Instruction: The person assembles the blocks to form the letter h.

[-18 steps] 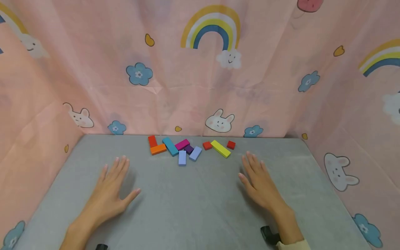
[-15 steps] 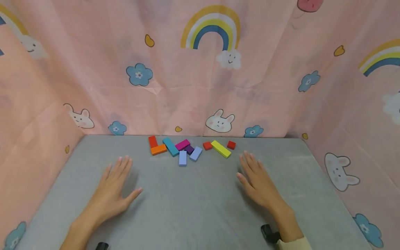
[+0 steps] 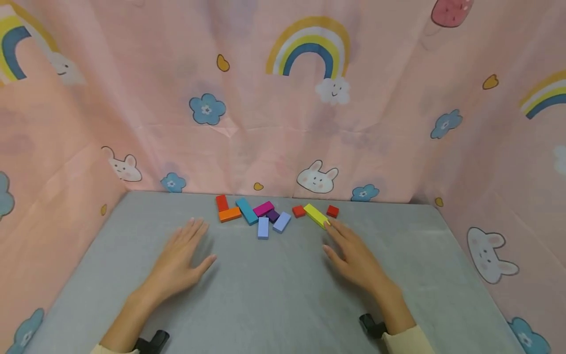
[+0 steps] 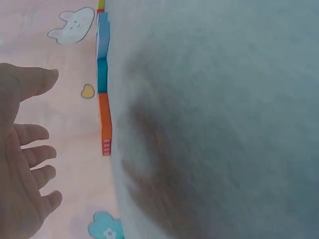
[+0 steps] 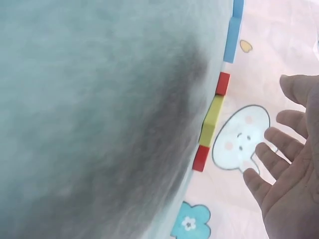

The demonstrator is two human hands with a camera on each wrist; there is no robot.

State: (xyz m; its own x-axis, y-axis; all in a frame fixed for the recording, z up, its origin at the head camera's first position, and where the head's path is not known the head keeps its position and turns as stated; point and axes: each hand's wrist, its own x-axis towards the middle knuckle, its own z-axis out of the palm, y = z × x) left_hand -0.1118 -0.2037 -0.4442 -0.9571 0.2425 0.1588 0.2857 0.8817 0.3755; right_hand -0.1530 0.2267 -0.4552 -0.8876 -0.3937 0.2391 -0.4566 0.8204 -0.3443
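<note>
Several coloured blocks lie in a loose row near the table's far edge. On the left are a red block [image 3: 222, 203], an orange block [image 3: 230, 215] and a teal block [image 3: 246, 211]. A magenta block [image 3: 263, 208], a dark purple block [image 3: 272, 216] and two light blue blocks [image 3: 263, 228] form the middle. To the right lie a yellow block [image 3: 315, 215] and two small red blocks [image 3: 332, 211]. My left hand [image 3: 179, 260], fingers spread, hovers in front of the orange block. My right hand [image 3: 355, 255] holds nothing; its fingertips overlap the yellow block's near end in the head view.
The grey table [image 3: 274, 295] ends at a pink curtain [image 3: 247, 147] printed with rainbows, rabbits and flowers, which also closes in both sides. Dark wrist camera mounts [image 3: 371, 325] sit at both wrists.
Both hands have moved inward and slightly forward, the right one reaching the yellow block's edge in the head view. The head view has shifted a little. The blocks keep their arrangement.
</note>
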